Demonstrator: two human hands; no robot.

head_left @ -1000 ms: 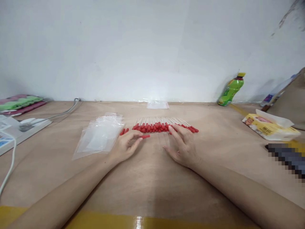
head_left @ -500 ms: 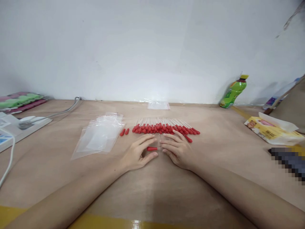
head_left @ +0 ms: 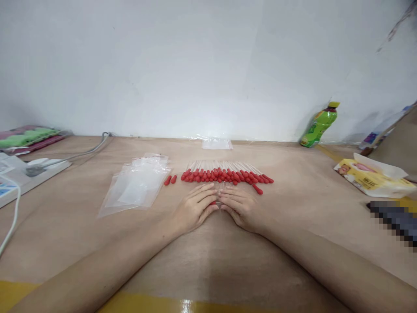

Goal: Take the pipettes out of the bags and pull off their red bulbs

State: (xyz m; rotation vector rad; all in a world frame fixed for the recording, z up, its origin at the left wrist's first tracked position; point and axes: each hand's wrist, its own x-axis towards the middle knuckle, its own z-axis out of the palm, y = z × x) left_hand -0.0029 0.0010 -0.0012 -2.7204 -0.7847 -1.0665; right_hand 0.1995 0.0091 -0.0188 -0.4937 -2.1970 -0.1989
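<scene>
My left hand [head_left: 193, 208] and my right hand [head_left: 239, 206] meet fingertip to fingertip on the wooden table [head_left: 208, 261]. Between them a small red rubber bulb [head_left: 213, 202] just shows, pinched in my left fingers. My right fingers close on a thin clear glass tube [head_left: 219, 203] that is mostly hidden. Just beyond the hands lies a row of several clear tubes with red bulbs [head_left: 224, 174]. One red bulb [head_left: 257, 189] lies apart beside my right hand. Two loose red bulbs [head_left: 170, 179] lie to the left of the row.
A stack of clear plastic bags [head_left: 137, 184] lies left of the row, and another small bag [head_left: 216, 144] by the wall. A green bottle [head_left: 319, 124] leans at the back right, near a yellow tissue pack [head_left: 374, 178]. A cable and power strip [head_left: 35, 169] sit far left.
My left hand took a red bulb and my right hand a glass tube from the row. Both drew back toward me and closed together, so the bulb is now nearly hidden.
</scene>
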